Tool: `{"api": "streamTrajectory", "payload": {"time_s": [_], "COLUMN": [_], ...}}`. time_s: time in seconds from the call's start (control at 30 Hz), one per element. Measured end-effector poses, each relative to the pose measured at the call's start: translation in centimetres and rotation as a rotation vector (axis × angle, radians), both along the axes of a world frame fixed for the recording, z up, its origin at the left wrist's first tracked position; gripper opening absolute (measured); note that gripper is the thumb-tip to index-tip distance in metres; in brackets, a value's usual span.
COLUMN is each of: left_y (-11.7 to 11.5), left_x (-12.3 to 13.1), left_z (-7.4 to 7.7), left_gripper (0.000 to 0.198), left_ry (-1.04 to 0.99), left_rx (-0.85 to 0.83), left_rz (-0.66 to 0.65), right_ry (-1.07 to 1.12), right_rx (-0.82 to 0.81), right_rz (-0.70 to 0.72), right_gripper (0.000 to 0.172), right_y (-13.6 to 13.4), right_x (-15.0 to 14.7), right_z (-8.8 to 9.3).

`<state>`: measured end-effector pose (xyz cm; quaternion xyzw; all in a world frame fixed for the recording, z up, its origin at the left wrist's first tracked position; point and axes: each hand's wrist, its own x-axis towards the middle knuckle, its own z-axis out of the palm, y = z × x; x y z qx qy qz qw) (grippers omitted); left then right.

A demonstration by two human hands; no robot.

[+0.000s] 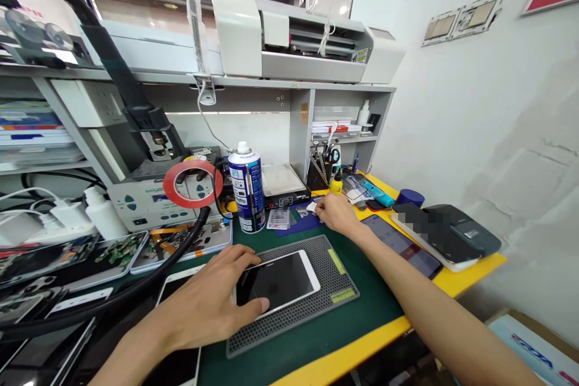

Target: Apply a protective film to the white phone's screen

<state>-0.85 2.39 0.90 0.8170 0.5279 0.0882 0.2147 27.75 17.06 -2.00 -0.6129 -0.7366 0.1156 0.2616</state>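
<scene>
A white-framed smartphone (283, 280) with a dark screen lies on a grey honeycomb-patterned mat (325, 259). My left hand (212, 295) grips the phone's left end, thumb on the near edge and fingers at the far edge. My right hand (337, 212) is stretched out to the back of the bench. Its fingertips are closed on a small white piece (312, 207), perhaps tissue or paper, over a dark blue sheet (296, 223). Just behind that hand stands a small yellow bottle (336, 183).
A blue spray can (246, 190) and a red tape roll (192, 183) stand behind the mat. A black hose (149, 289) crosses the left side over several phones. Further phones (402, 244) lie at right, near the yellow bench edge (353, 356). A tool holder (320, 170) stands at the back.
</scene>
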Motion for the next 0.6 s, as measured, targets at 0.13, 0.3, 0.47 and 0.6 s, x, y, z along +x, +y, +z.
{"api": "streamTrajectory", "payload": {"time_s": [0.13,0.3,0.47,0.6], "left_y": [0.0,0.0,-0.1,-0.1], "left_x": [-0.1,0.3,1.0,1.7], "left_z": [0.0,0.4,0.6,0.3], "left_gripper": [0.063,0.053,0.042,0.045], "left_ry": [-0.001,-0.146,-0.436,-0.683], "left_rx": [0.01,0.12,0.091,-0.096], "left_rz": [0.024,0.115,0.211,0.216], "right_ry": [0.27,0.66,0.857,0.888], "right_rx": [-0.077,-0.403,-0.794,-0.986], "right_rz": [0.002,0.206,0.468,0.58], "right_gripper": [0.015,0.024,0.025,0.022], "right_y": [-0.1,-1.3,-3.8,-5.3], "right_x": [0.6,0.9,-1.3,-3.0], "right_z": [1.3,3.7,4.0,3.4]}}
